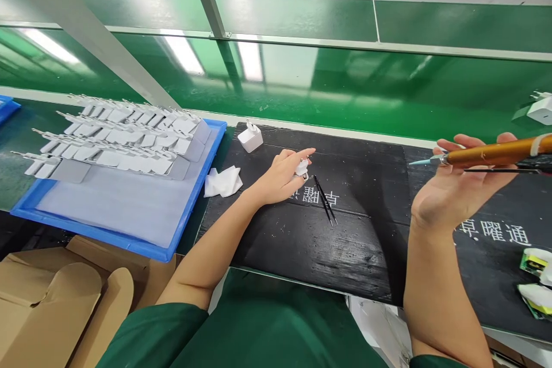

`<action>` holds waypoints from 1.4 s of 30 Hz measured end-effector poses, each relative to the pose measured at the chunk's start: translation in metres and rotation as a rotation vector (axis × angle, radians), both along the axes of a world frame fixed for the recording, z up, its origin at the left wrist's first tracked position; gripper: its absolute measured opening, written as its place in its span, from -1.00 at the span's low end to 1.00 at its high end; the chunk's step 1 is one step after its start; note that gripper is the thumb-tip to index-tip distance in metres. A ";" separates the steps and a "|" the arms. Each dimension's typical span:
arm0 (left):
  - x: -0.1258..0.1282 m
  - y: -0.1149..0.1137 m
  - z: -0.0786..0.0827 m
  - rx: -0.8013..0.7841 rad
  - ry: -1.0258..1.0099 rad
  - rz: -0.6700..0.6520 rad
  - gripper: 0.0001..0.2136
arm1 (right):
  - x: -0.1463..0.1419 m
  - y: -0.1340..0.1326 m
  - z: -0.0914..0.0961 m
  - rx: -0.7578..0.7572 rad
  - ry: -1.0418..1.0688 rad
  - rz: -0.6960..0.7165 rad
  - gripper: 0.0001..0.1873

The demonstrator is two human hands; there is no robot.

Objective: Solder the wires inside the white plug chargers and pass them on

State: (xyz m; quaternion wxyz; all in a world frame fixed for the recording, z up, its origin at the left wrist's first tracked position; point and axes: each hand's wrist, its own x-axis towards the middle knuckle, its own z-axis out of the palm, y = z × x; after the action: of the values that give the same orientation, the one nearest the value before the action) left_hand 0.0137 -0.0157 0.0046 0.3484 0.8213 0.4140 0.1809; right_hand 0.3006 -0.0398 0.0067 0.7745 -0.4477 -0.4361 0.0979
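My left hand rests over the black mat, its fingers bent around a small white plastic piece. Part of that piece is hidden by the fingers. To its right, black tweezers lie on the mat. My right hand is raised at the right with its palm towards me. Across its fingers lies a tool with an orange-brown handle and a pale blue pointed tip. Just below that handle runs a thin dark rod, which joins a black part at the frame's edge.
A white plug charger and crumpled white tissue are left of my left hand. Rows of white chargers fill a blue tray. Cardboard lies below it. Another charger and small circuit boards are at right.
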 end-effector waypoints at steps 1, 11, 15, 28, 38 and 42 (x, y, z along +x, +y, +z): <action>-0.002 -0.002 0.003 0.004 0.023 -0.013 -0.43 | 0.000 0.000 0.001 -0.009 0.003 -0.009 -0.38; 0.005 -0.010 0.012 -0.048 0.133 0.135 -0.76 | -0.004 -0.003 0.010 -0.123 0.030 -0.047 -0.37; 0.005 -0.010 0.012 -0.082 0.128 0.143 -0.78 | -0.005 -0.004 0.010 -0.109 0.022 -0.047 -0.39; 0.009 -0.017 0.008 -0.064 0.213 0.167 -0.69 | 0.003 0.000 0.000 -0.077 -0.071 -0.076 -0.47; 0.013 -0.018 0.008 -0.050 0.276 0.169 -0.73 | 0.001 0.001 0.002 -0.077 -0.037 -0.080 -0.46; 0.018 -0.024 -0.001 0.073 0.349 0.199 -0.65 | 0.000 0.001 0.004 -0.098 -0.020 -0.087 -0.45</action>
State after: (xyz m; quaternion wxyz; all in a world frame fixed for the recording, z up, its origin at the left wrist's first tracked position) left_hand 0.0316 -0.0395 0.0037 0.2218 0.8074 0.5402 0.0840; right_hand 0.3009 -0.0388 0.0105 0.7507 -0.5046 -0.4188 0.0809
